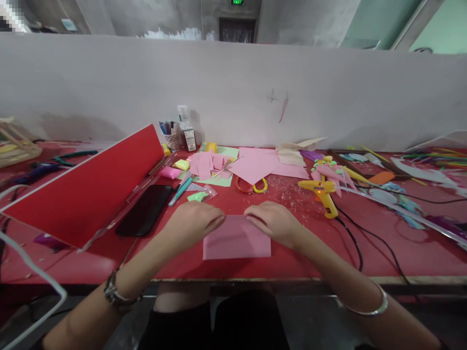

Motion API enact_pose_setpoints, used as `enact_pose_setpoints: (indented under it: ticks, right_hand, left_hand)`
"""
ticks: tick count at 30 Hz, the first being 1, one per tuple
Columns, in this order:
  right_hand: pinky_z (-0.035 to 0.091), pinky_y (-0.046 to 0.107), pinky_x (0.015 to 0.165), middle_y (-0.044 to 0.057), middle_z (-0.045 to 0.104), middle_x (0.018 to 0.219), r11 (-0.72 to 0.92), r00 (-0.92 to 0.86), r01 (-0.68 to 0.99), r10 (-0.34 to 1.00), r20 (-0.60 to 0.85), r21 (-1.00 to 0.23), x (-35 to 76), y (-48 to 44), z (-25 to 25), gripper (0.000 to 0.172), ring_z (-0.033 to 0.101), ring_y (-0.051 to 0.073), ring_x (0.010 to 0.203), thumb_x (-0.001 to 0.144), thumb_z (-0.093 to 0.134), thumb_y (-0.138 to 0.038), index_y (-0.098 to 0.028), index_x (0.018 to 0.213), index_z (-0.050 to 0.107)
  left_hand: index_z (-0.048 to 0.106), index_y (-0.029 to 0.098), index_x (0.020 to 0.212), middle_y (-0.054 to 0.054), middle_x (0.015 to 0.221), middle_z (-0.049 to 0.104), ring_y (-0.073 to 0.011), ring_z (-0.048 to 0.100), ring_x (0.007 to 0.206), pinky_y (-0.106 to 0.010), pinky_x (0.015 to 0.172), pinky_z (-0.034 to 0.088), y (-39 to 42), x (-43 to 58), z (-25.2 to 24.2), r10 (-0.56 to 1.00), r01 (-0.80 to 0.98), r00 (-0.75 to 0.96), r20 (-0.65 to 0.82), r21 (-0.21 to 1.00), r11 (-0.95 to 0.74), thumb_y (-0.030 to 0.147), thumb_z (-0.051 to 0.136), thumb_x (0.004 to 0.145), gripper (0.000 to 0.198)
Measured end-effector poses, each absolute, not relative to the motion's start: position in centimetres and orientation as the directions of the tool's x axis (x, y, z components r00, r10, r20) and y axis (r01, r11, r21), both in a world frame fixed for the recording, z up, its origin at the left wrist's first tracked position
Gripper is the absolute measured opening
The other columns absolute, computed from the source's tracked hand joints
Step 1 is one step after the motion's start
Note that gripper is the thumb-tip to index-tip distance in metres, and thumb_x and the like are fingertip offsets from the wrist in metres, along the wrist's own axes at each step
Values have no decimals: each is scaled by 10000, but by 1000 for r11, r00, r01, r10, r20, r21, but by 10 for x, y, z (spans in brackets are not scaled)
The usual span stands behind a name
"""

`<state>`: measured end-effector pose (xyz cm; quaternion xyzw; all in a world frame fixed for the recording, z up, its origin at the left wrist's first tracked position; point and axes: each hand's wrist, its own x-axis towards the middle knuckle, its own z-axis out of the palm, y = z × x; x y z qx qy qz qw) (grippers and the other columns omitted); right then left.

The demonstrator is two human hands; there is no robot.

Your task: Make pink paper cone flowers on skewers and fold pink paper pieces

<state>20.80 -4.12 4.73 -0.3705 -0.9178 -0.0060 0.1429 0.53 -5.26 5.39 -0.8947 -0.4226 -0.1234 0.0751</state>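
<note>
A rectangular sheet of pink paper (237, 240) is in front of me near the table's front edge. My left hand (195, 221) pinches its far left corner between thumb and fingers. At the far right corner, my right hand (277, 221) pinches the same sheet. The paper's far edge runs between the two hands, and the fingertips are partly hidden behind it. Just beyond my hands lie scissors with red and yellow handles (260, 185), their blades hidden under a larger pink sheet (255, 161).
Left stand a red board (87, 189) and a black phone (145, 210). Cut pink strips (206, 164), a blue craft knife (180, 191) and a pen cup (171, 140) lie further back. Right is a yellow glue gun (323, 194) with a black cord (352, 238).
</note>
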Motion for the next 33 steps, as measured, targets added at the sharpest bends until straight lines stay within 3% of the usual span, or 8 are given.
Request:
enact_pose_setpoints:
  ticks: [4, 10, 16, 20, 23, 25, 28, 33]
  right_hand:
    - [293, 220, 514, 41, 639, 680, 602, -582, 782, 798, 157, -161, 195, -42, 44, 170, 543, 133, 582, 814, 428, -250, -168, 783, 574]
    - [293, 181, 511, -15, 548, 589, 641, -604, 614, 757, 248, -460, 195, -49, 48, 191, 451, 76, 517, 815, 410, -203, -164, 663, 517]
    - [290, 162, 484, -42, 459, 540, 597, -577, 544, 776, 254, -590, 213, -52, 55, 209, 388, 58, 495, 807, 433, -254, -158, 628, 482]
    - [300, 163, 488, -40, 453, 539, 558, -532, 553, 808, 254, -618, 225, -48, 57, 192, 393, 60, 503, 790, 441, -230, -156, 614, 469]
    - [309, 166, 489, -36, 462, 545, 522, -507, 538, 828, 240, -662, 228, -46, 56, 188, 402, 62, 509, 782, 443, -232, -155, 613, 473]
    - [315, 166, 487, -33, 466, 551, 518, -529, 491, 816, 233, -700, 226, -45, 54, 188, 403, 62, 511, 779, 447, -245, -153, 619, 480]
    - [331, 170, 493, -26, 492, 562, 525, -565, 435, 792, 232, -731, 222, -43, 54, 189, 426, 67, 522, 779, 451, -258, -152, 629, 497]
    - [374, 246, 668, 1, 595, 634, 669, -615, 542, 728, 303, -509, 211, -41, 53, 135, 506, 101, 608, 748, 456, -181, -159, 640, 535]
  left_hand:
    - [549, 164, 637, 16, 546, 589, -125, 524, 507, -263, 559, 339, -49, 22, 42, 527, 689, 687, 501, -219, -690, 179, 390, 809, 235]
    - [487, 170, 550, 44, 419, 507, -87, 414, 381, -256, 468, 260, -51, 27, 42, 381, 637, 717, 584, -327, -698, 131, 378, 783, 260]
    - [514, 185, 555, 50, 457, 560, -76, 407, 396, -237, 491, 280, -48, -1, 51, 499, 678, 693, 521, -235, -696, 127, 370, 777, 271]
    - [503, 182, 515, 25, 396, 492, -95, 407, 396, -242, 477, 268, -44, -26, 48, 663, 833, 531, 528, -180, -523, 173, 382, 742, 258]
    - [523, 174, 581, 4, 479, 544, -111, 472, 465, -223, 478, 292, -46, -30, 52, 787, 907, 342, 513, 38, -419, 213, 322, 769, 278]
    - [551, 168, 719, 0, 625, 612, -107, 525, 546, -204, 522, 337, -50, -25, 57, 823, 849, 372, 430, 201, -489, 268, 321, 789, 260]
    - [567, 174, 781, 17, 630, 606, -97, 511, 526, -192, 488, 312, -53, -13, 62, 816, 768, 506, 279, 285, -573, 343, 363, 797, 266]
    - [452, 156, 521, 35, 444, 431, -81, 391, 421, -204, 435, 223, -52, -1, 53, 768, 733, 614, 181, 229, -640, 317, 292, 850, 400]
